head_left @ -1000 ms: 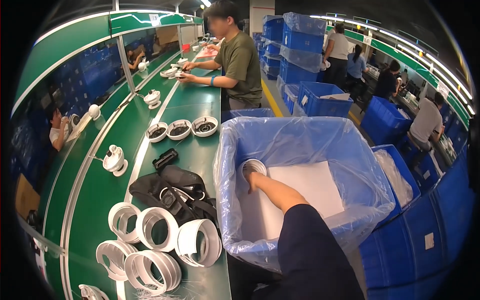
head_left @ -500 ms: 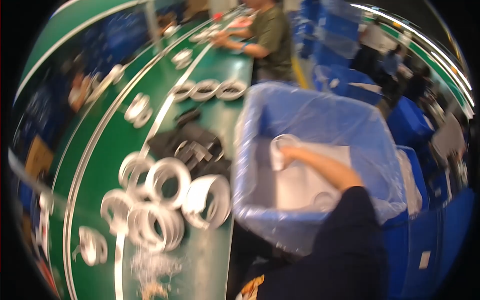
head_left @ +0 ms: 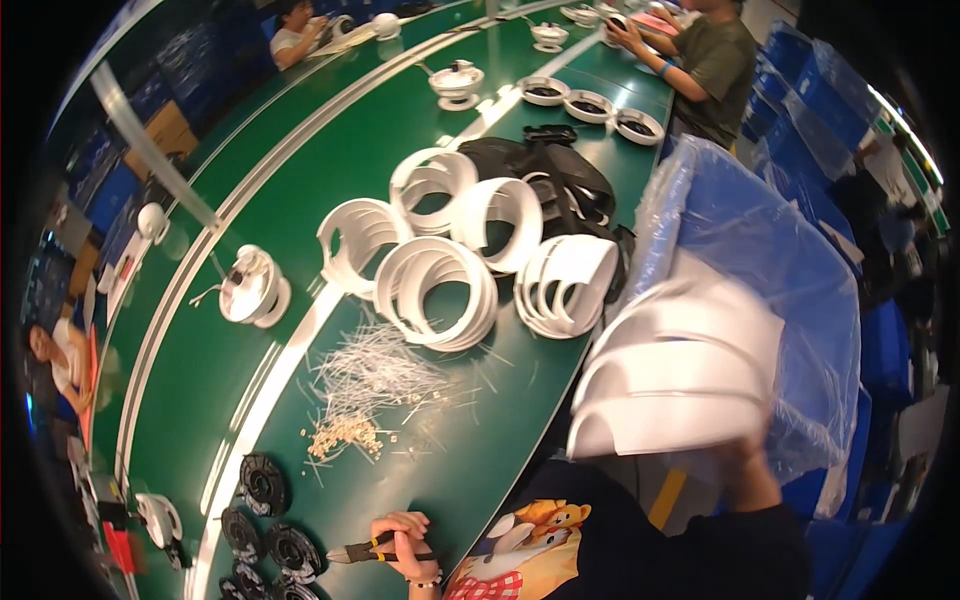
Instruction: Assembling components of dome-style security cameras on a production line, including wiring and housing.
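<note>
My left hand [head_left: 402, 545] rests at the table's near edge, fingers closed round a pair of cutting pliers [head_left: 362, 551] with dark and yellow handles. On the right, my right hand [head_left: 745, 465], partly hidden and blurred, grips a stack of white plastic rings [head_left: 670, 365] in front of the blue bin. More stacked white rings [head_left: 436, 292] stand in a cluster on the green table. Nearer me lie a heap of thin white cable ties [head_left: 375, 368] and small beige pieces [head_left: 343, 436]. Black round parts [head_left: 294, 552] sit beside the pliers' tips.
A blue bin [head_left: 770, 270] lined with clear plastic stands right of the table. A black bag [head_left: 560, 180] lies behind the rings. White round assemblies [head_left: 252, 287] sit along the green conveyor [head_left: 190, 390]. A co-worker [head_left: 715, 60] works at the far right; others sit across.
My right hand has come out of the bin and now holds a stack of white rings. The view has shifted, bringing my left hand with the pliers into sight.
</note>
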